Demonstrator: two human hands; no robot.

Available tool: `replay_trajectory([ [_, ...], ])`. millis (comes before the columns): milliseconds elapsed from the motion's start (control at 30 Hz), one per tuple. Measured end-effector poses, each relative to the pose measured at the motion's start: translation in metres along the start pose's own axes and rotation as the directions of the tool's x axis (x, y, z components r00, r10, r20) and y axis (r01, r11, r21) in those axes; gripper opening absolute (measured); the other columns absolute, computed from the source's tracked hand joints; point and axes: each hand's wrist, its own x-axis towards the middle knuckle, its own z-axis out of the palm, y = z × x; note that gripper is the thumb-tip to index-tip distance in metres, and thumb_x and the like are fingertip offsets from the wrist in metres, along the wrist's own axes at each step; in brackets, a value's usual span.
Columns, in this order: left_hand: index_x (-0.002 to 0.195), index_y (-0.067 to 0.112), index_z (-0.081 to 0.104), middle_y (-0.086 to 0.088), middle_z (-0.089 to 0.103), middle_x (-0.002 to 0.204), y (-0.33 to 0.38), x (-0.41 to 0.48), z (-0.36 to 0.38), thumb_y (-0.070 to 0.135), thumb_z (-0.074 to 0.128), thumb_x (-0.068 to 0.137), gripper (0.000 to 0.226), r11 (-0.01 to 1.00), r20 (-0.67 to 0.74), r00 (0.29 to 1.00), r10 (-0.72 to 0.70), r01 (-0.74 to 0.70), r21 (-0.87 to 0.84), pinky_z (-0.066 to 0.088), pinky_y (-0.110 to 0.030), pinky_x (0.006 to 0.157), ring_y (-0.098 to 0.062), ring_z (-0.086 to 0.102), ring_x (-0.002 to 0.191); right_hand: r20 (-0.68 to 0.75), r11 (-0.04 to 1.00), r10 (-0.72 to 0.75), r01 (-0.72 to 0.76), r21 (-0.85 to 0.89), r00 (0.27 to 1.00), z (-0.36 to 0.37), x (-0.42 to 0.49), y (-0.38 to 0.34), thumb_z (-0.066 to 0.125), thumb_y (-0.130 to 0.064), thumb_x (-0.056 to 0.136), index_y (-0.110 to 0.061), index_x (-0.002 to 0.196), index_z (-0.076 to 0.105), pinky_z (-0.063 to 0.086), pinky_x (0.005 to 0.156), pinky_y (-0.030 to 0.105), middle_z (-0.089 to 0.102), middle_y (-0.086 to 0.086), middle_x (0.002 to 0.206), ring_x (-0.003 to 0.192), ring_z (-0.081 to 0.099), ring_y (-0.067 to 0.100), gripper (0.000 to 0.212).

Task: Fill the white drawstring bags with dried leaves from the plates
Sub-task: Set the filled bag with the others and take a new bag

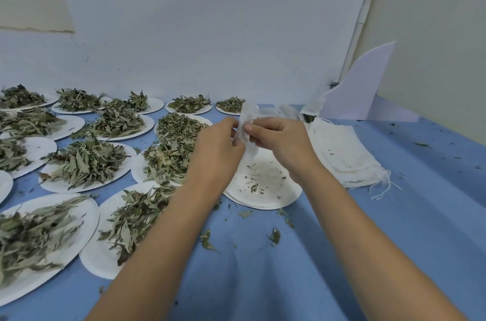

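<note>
Pinching was seen in the head view: the bag point(247, 115) was held between curled fingers of the left hand point(218, 147) and right hand point(278, 142), over a near-empty plate point(263, 184). Its mouth was judged best spread wide before leaves point(168, 157) at nine o'clock were taken.

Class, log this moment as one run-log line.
phase: bag in hand | left hand: pinches white drawstring bag | right hand: pinches same bag | below: nearly empty paper plate

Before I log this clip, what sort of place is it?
Probably a small hand-packing workroom for herbs: paper plates heaped with dried leaves cover a blue-clothed table, beside a stack of white drawstring bags.
</note>
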Motion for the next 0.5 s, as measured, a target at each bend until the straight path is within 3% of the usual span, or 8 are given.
replay_trajectory([
  [67,0.099,0.011,0.064,0.001,0.061,0.075,-0.002,0.0,0.001,0.012,0.052,0.089,0.016,0.999,-0.053,0.998,-0.037,0.038,0.036,0.046,-0.026,0.058,-0.011,0.055,0.064,-0.096,0.974,-0.052,0.029,-0.224,0.994,0.001,0.001,0.001,0.068,-0.014,0.082,-0.018,0.078,0.073,0.046,0.063,0.012,0.065,-0.011,0.065,0.062,0.057,0.0,0.008],
  [133,0.089,0.01,0.063,0.003,0.056,0.065,-0.004,0.001,0.0,0.011,0.051,0.088,0.012,0.993,-0.112,0.987,-0.118,0.119,-0.001,0.038,-0.015,0.05,-0.006,0.048,0.055,-0.176,0.91,-0.126,0.043,-0.412,0.976,0.002,0.002,0.002,0.064,-0.016,0.079,-0.025,0.067,0.063,0.039,0.054,0.011,0.059,-0.012,0.059,0.057,0.052,-0.001,0.016],
  [200,0.084,0.012,0.061,0.004,0.055,0.064,-0.005,0.004,-0.001,0.014,0.054,0.087,0.009,0.988,-0.086,0.985,-0.149,0.146,-0.039,0.038,-0.013,0.05,-0.005,0.049,0.054,-0.147,0.887,-0.14,0.058,-0.459,0.979,0.006,0.001,0.003,0.06,-0.017,0.08,-0.025,0.067,0.058,0.036,0.053,0.012,0.058,-0.011,0.063,0.061,0.052,0.001,0.016],
  [267,0.083,0.016,0.058,0.003,0.059,0.066,-0.003,0.003,0.0,0.022,0.057,0.091,0.01,0.994,0.001,0.995,-0.097,0.097,-0.058,0.043,-0.016,0.055,-0.009,0.058,0.06,-0.099,0.906,-0.128,0.076,-0.417,0.987,0.011,0.001,0.005,0.059,-0.019,0.086,-0.018,0.081,0.062,0.041,0.062,0.012,0.063,-0.008,0.079,0.074,0.058,0.006,0.005],
  [333,0.089,0.02,0.052,-0.001,0.06,0.063,0.0,0.001,0.002,0.028,0.058,0.094,0.011,0.995,0.034,0.999,-0.026,0.03,-0.098,0.046,-0.024,0.055,-0.014,0.062,0.06,-0.135,0.963,-0.088,0.05,-0.265,0.987,0.015,0.001,0.007,0.062,-0.022,0.087,-0.014,0.093,0.061,0.051,0.072,0.024,0.064,-0.003,0.089,0.082,0.063,0.012,0.01],
  [433,0.099,0.03,0.036,-0.008,0.058,0.062,0.0,-0.001,-0.001,0.021,0.052,0.096,0.019,0.984,0.049,0.994,0.096,-0.088,-0.157,0.044,-0.037,0.053,-0.019,0.057,0.051,-0.165,0.996,0.036,-0.048,-0.07,0.986,0.013,0.002,0.006,0.064,-0.014,0.085,-0.018,0.09,0.054,0.055,0.071,0.033,0.062,0.002,0.09,0.086,0.065,0.022,0.012],
  [500,0.1,0.032,0.04,0.003,0.05,0.059,-0.002,-0.001,-0.004,0.015,0.046,0.096,0.019,0.979,0.129,0.971,0.201,-0.193,-0.073,0.036,-0.036,0.047,-0.009,0.05,0.052,-0.155,0.995,0.087,-0.095,-0.038,0.984,0.01,0.004,0.006,0.062,-0.008,0.082,-0.018,0.082,0.054,0.052,0.071,0.034,0.062,0.003,0.085,0.082,0.064,0.023,0.014],
])
